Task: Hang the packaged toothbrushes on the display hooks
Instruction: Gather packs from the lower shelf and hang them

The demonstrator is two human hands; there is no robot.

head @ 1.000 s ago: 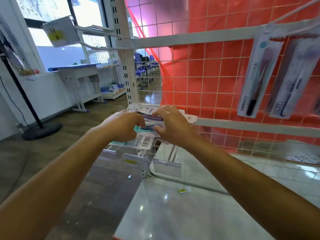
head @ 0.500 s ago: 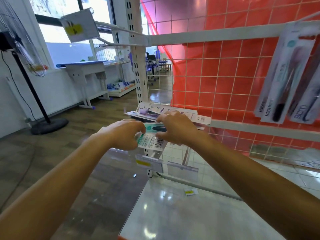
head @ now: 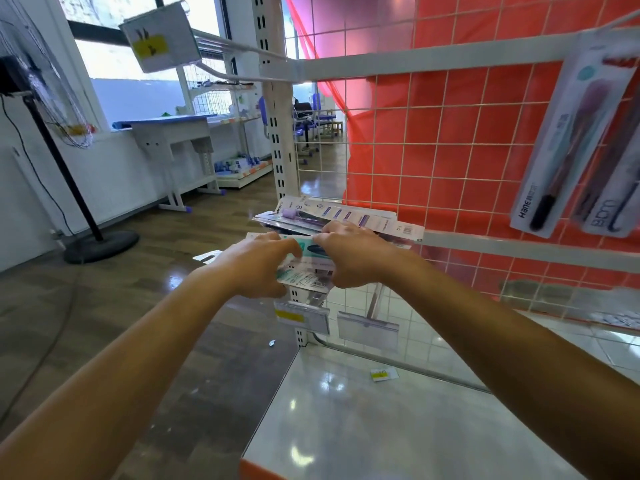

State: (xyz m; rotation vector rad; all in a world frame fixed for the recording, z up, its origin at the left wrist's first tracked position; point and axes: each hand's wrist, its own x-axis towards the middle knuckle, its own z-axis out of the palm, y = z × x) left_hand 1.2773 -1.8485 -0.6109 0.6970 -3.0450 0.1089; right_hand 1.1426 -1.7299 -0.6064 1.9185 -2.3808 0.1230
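Note:
My left hand (head: 258, 265) and my right hand (head: 356, 252) both grip a teal-and-white toothbrush pack (head: 304, 268) with a barcode, held flat in front of the rack's upright post. Just behind it a stack of toothbrush packs (head: 346, 216) with purple brushes lies flat on the rack, and my right fingers touch its front edge. At the upper right, two packaged toothbrushes (head: 568, 140) hang from a hook on the white wire grid (head: 450, 140). The hook itself is mostly out of frame.
A white slotted post (head: 278, 133) stands behind my hands. Two clear price-tag holders (head: 367, 332) hang below them. A glossy shelf (head: 381, 427) lies underneath with a small yellow label (head: 383, 374). A floor fan (head: 45, 126) and a desk (head: 173, 133) stand to the left.
The view has shifted left, so the hanging packs sit further right. My hands have lifted the teal pack slightly, away from the stack; both still hold it.

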